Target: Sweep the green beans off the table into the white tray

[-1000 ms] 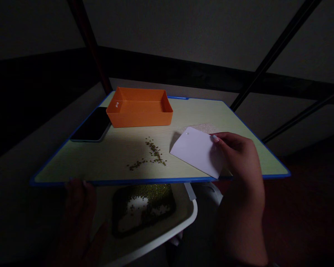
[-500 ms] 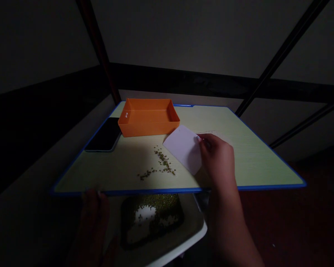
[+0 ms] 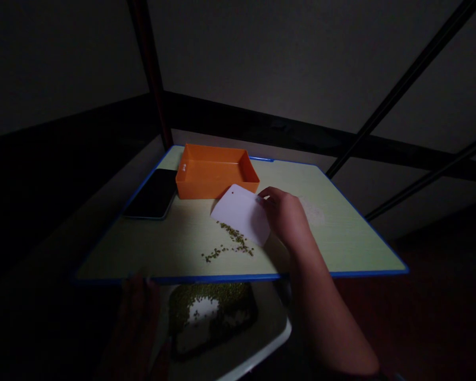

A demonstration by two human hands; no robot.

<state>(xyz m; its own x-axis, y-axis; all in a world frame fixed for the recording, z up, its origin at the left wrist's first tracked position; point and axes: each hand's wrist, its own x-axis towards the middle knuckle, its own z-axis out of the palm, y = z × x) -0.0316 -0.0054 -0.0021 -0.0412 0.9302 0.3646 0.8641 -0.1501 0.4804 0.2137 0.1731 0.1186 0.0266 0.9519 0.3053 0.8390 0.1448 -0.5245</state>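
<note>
My right hand [image 3: 285,217] pinches a thin white plastic card [image 3: 241,214] by its right side, tilted over the tabletop. The card's lower left edge lies along a scattered line of small green mung beans [image 3: 236,238]. Below the table's front edge is a white tray [image 3: 275,328] holding many more of these beans [image 3: 222,292], thick at the back, with bare white patches. At the lower left, in deep shadow, my left hand [image 3: 137,317] has its fingers stretched out near the table edge and the tray's left side. Whether it touches the tray is hidden by the dark.
An orange open box [image 3: 216,189] stands at the back left of the pale table [image 3: 349,243], which has a blue rim. Left of the box lies a dark tablet or large phone [image 3: 154,196]. A panelled wall rises behind.
My right hand has moved the white card left, up to the line of beans. My left hand stays at the lower left. The view has shifted slightly.
</note>
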